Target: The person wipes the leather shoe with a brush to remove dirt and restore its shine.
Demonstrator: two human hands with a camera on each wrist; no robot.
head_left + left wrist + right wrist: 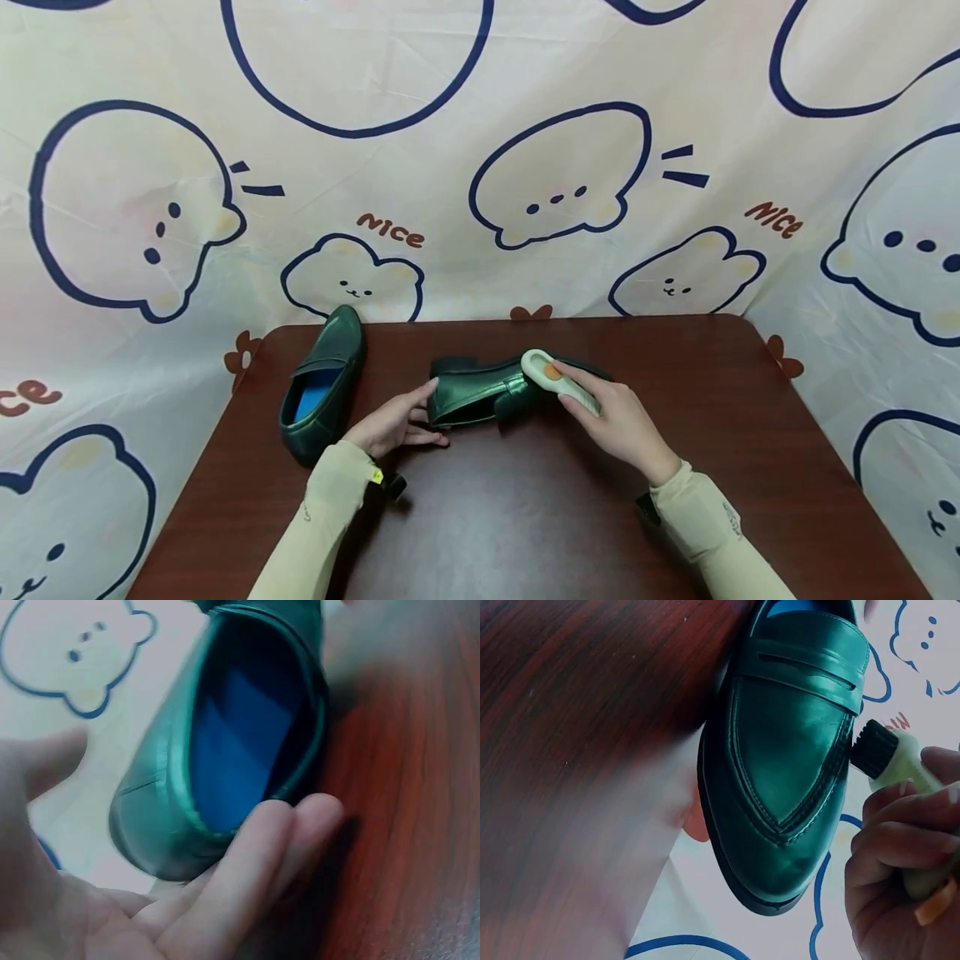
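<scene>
A dark green loafer (468, 396) lies on its side, its opening facing the person and its toe pointing right. My left hand (397, 423) is at its heel; in the left wrist view the fingers (247, 862) lie against the heel near the blue insole (240, 750), and the thumb (60, 759) stands apart from the leather. My right hand (611, 417) grips a pale green brush (536, 367) with an orange spot on its handle. In the right wrist view its black bristles (874, 748) are right at the loafer's side, beside the strap.
A second green loafer (318, 392) with a blue insole stands at the table's left, close beside the left hand. The brown table (525, 517) ends at the back against a white cartoon-print cloth (450, 183), which also hangs along both sides.
</scene>
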